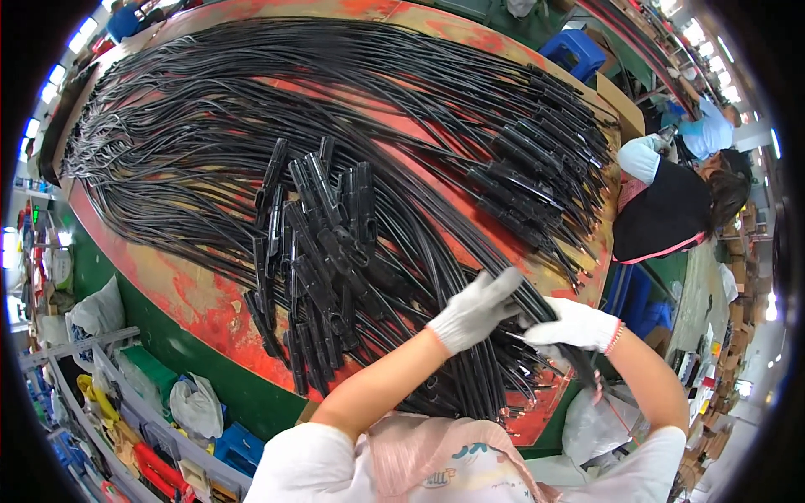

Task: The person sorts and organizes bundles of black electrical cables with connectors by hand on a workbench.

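Note:
My right hand (579, 325), in a white knit glove, is wrapped round a bundle of black cables (533, 299) close to its near end. Just left of it, my left hand (475, 313), gloved too, has its fingers curled at the bundle's side; its fingertips are partly hidden. Below the right hand the bundle's end hangs toward the table edge, with a thin reddish strand (618, 412). More black cables with bare copper-coloured ends lie beneath my hands. To the left, black plastic housings (323, 235) are heaped on the cables.
A long red, worn table (210, 323) carries the cables, which run to the far left. A second group of black housings (528, 180) lies at the right. Beyond the right edge is another person (671, 201). A blue stool (573, 54) stands behind; plastic bags (599, 423) are near my right arm.

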Tool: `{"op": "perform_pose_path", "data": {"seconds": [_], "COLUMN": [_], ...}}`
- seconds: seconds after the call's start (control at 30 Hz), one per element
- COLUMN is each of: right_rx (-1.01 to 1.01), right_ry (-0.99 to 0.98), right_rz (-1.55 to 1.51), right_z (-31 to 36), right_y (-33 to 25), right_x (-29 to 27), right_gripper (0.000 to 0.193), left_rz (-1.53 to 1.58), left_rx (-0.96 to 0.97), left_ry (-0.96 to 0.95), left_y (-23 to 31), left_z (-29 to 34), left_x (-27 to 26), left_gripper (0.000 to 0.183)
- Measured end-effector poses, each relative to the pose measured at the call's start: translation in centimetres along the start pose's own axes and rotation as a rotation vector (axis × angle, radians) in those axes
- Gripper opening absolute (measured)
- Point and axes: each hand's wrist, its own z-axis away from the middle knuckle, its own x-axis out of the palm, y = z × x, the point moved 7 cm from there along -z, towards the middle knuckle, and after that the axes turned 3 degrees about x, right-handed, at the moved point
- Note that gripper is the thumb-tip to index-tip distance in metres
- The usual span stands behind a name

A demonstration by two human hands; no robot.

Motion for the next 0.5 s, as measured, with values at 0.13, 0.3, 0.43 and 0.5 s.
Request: {"op": "perform_pose_path", "data": {"seconds": [0.13, 0.3, 0.43, 0.5], "right_rx": [0.117, -0.531, -0.565, -0.53], "right_ry": [0.297, 0.824, 0.437, 0.525], "right_rz": [0.499, 1.159, 0.772, 0.691], "right_z": [1.8, 1.5, -10.5, -18.0], "right_y": [1.5, -8.7, -15.8, -17.1], "right_x": [-5.6, -5.9, 2.2, 2.5], "right_gripper": [0.039, 0.059, 0.06, 0.067], "left_rz": [1.722, 1.628, 1.453, 1.536], "left_rx": [-0.454, -0.485, -0.843, -0.647], "left_ry": [0.28, 0.24, 0.332, 0.244], "left_y": [-0.5, -1.8, -4.0, -2.2], "left_z": [-3.8, -3.2, 0.3, -0.6], "left_x": [6.9, 7.0, 7.0, 6.8], "left_gripper": [0.03, 0.032, 0.046, 0.045]}}
